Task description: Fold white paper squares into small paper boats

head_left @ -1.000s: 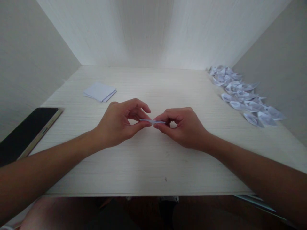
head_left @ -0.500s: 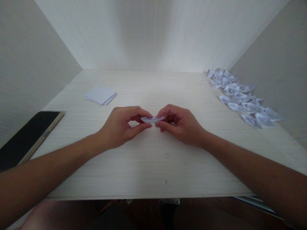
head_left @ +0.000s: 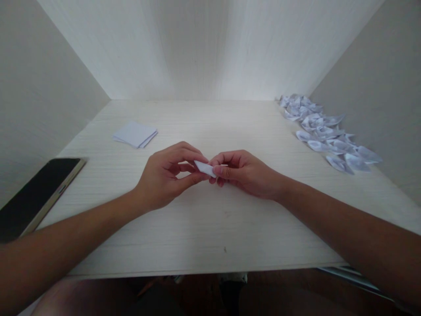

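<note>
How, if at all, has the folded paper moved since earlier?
Yes: tilted. Roughly parallel to the table's front edge before, the folded paper now slants, its right end lower in view.

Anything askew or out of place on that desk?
Only slightly: the sheets at left are stacked unevenly, corners not lined up, and a small mark shows near the front of the desk. Nothing looks spilled.

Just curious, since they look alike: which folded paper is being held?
The folded paper pinched by the left hand and right hand; the other folded papers lie bunched at the right.
</note>
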The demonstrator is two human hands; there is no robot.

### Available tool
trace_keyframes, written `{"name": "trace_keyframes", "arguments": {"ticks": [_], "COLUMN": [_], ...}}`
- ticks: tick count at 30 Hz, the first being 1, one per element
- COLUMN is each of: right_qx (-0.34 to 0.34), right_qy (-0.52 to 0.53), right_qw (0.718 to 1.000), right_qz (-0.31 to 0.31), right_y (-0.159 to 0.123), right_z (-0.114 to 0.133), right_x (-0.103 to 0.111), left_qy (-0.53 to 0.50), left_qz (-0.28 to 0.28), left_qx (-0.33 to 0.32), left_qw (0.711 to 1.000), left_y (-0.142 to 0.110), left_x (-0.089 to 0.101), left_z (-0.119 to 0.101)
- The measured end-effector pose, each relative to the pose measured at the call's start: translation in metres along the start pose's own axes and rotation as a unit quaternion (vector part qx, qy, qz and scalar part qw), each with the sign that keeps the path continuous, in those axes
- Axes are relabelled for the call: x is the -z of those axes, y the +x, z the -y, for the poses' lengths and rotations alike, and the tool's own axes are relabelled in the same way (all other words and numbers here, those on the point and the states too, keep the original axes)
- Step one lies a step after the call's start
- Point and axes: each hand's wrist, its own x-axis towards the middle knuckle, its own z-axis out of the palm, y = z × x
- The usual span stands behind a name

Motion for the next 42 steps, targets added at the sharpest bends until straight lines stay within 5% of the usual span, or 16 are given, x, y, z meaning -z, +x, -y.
{"name": "trace_keyframes", "arguments": {"ticks": [5,12,17,24,29,36,42], "right_qx": [-0.001,0.067,0.261,0.358,0.394,0.399,0.412], "right_qy": [0.02,-0.062,-0.266,-0.36,-0.373,-0.371,-0.357], "right_qw": [1.0,0.996,0.926,0.859,0.837,0.833,0.83], "right_qz": [0.002,-0.023,-0.066,-0.064,-0.074,-0.093,-0.121], "right_y": [0.0,0.001,-0.001,-0.01,-0.009,-0.01,-0.012], "right_z": [-0.002,-0.006,-0.006,0.003,-0.001,-0.003,-0.009], "right_x": [-0.001,-0.006,-0.009,-0.016,-0.016,-0.02,-0.026], "left_qy": [-0.05,-0.022,0.14,0.226,0.218,0.232,0.345], "left_qz": [-0.007,-0.01,0.01,0.004,-0.021,-0.028,-0.034], "left_qx": [0.046,-0.013,-0.154,-0.244,-0.301,-0.302,-0.281], "left_qw": [0.998,1.0,0.978,0.943,0.928,0.924,0.895], "left_y": [-0.001,-0.002,-0.003,-0.004,-0.004,-0.003,-0.007], "left_x": [-0.006,-0.005,0.002,0.006,0.005,0.006,0.008], "left_z": [-0.003,-0.001,-0.002,-0.01,-0.007,-0.004,-0.005]}}
